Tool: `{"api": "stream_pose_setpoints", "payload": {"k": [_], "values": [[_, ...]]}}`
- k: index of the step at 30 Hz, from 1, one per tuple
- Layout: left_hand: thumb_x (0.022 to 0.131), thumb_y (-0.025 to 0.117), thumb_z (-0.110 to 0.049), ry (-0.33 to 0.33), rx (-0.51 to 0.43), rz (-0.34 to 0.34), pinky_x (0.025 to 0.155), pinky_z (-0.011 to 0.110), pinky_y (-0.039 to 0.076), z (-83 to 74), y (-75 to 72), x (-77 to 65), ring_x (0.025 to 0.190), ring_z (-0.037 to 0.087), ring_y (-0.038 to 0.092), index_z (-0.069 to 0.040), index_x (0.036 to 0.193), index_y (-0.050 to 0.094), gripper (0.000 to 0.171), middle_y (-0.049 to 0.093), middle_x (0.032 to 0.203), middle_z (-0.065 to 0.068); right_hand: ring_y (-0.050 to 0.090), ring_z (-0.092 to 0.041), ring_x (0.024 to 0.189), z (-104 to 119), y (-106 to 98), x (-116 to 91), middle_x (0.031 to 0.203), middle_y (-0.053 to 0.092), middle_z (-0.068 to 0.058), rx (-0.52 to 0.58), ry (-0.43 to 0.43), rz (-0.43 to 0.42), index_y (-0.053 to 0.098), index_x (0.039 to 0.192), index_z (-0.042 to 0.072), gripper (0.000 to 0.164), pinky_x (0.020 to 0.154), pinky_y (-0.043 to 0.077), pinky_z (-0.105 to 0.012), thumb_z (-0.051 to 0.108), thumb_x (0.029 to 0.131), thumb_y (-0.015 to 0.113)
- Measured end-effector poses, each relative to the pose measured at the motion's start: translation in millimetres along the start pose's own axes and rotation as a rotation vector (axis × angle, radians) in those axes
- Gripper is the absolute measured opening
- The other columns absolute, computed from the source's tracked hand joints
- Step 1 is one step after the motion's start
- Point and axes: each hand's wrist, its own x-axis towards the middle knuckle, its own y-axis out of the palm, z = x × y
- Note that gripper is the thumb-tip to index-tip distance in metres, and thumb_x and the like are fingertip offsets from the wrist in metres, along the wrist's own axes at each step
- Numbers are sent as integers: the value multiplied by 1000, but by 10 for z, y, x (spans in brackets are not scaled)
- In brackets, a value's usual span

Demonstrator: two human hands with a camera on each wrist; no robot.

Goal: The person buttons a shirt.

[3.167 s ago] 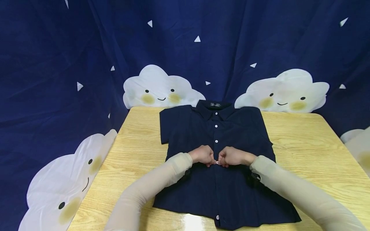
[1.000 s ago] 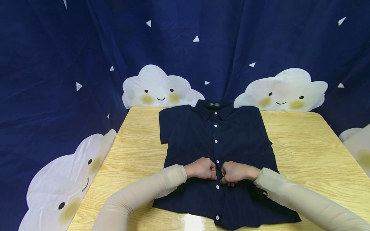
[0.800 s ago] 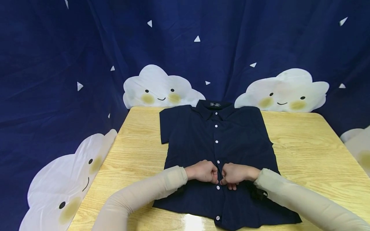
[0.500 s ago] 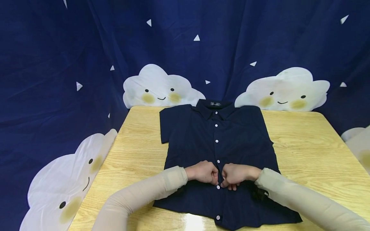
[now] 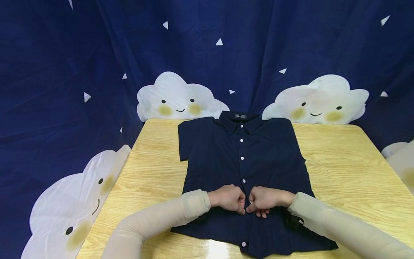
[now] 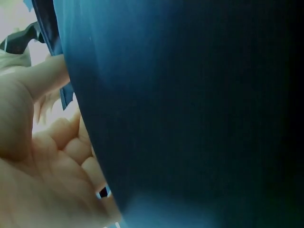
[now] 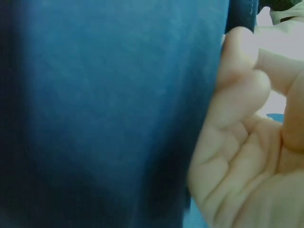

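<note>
A navy short-sleeved button-up shirt [image 5: 213, 154] lies front up, its collar at the far side. White buttons run down its placket; the visible ones include an upper button [image 5: 242, 158], a middle button [image 5: 244, 181] and the lowest button [image 5: 244, 244]. My left hand [image 5: 228, 198] pinches the placket edge from the left, thumb and curled fingers on the cloth. Facing it, my right hand [image 5: 266, 200] pinches the placket from the right, fingertips nearly meeting the left ones. The button between them is hidden. Both wrist views show shirt cloth [image 6: 180, 114] running in between thumb and fingers.
The shirt lies on a light wooden table [image 5: 155, 154]. Behind and to the left hangs a dark blue curtain [image 5: 194, 43] printed with white clouds. Beige sleeves [image 5: 161, 216] cover the forearms and cross the shirt's lower part.
Both hands have left the middle button, which now shows, and moved down the placket towards the hem. Over the last half second they slid slightly lower, covering the button below it.
</note>
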Motion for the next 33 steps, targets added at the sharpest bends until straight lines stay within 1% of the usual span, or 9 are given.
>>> {"api": "stream_pose_setpoints", "payload": {"k": [4, 8, 12, 16, 18, 23, 25, 29, 33], "values": [[78, 77, -27, -27, 59, -34, 49, 15, 37, -33, 36, -13, 49, 1, 49, -21, 60, 63, 23, 53, 53, -16, 54, -8, 39, -12, 14, -6, 52, 61, -5, 20, -24, -2, 61, 59, 2, 27, 39, 39, -20, 13, 82, 71], [78, 77, -27, -49, 100, -59, 45, 17, 37, -68, 64, -25, 46, 2, 48, -21, 57, 60, 28, 51, 51, -14, 57, -11, 42, -14, 24, -17, 54, 63, -5, 16, -52, -4, 60, 59, 5, 24, 40, 41, -21, 9, 79, 72], [81, 74, -27, -61, 104, -36, 42, 18, 36, -85, 80, -31, 44, 4, 46, -21, 55, 56, 32, 49, 49, -12, 59, -13, 44, -21, 40, -18, 55, 63, -5, 25, -65, -6, 58, 58, 6, 26, 41, 42, -21, 9, 79, 73], [83, 70, -24, -53, 30, -9, 42, 16, 32, -60, 70, -17, 42, 2, 42, -20, 54, 52, 35, 43, 47, -12, 60, -15, 45, -20, 48, -5, 55, 62, -5, 41, -62, -14, 57, 58, 7, 28, 41, 42, -22, 11, 80, 74], [83, 70, -20, -54, -42, -3, 43, 16, 30, -45, 51, -14, 42, 3, 39, -18, 54, 53, 34, 41, 47, -12, 60, -15, 45, -14, 50, 10, 55, 62, -5, 46, -57, -23, 56, 59, 9, 28, 41, 42, -22, 12, 80, 74], [80, 69, -10, -101, -221, 11, 44, 16, 31, -31, 13, -14, 44, 3, 41, -13, 56, 61, 26, 48, 50, -12, 60, -14, 46, 5, 60, 42, 56, 62, -5, 95, -43, -31, 55, 61, 10, 25, 42, 42, -20, 7, 80, 70], [79, 69, -9, -121, -254, 10, 44, 16, 32, -35, 11, -15, 46, 2, 44, -13, 58, 63, 23, 52, 52, -12, 60, -13, 47, 9, 65, 45, 56, 62, -6, 118, -41, -29, 54, 61, 10, 25, 42, 42, -20, 4, 80, 69], [79, 69, -9, -147, -316, 1, 45, 15, 33, -40, 15, -18, 47, 2, 46, -10, 58, 63, 21, 54, 52, -9, 60, -13, 48, 6, 63, 39, 56, 61, -7, 153, -49, -29, 53, 61, 9, 26, 43, 43, -20, 1, 80, 68], [79, 69, -8, -163, -364, -12, 44, 16, 34, -43, 21, -23, 47, 4, 49, -7, 58, 65, 21, 57, 53, -6, 62, -14, 51, -6, 47, 31, 58, 61, -10, 215, -69, -2, 53, 63, 5, 23, 45, 45, -21, -2, 80, 68]]}}
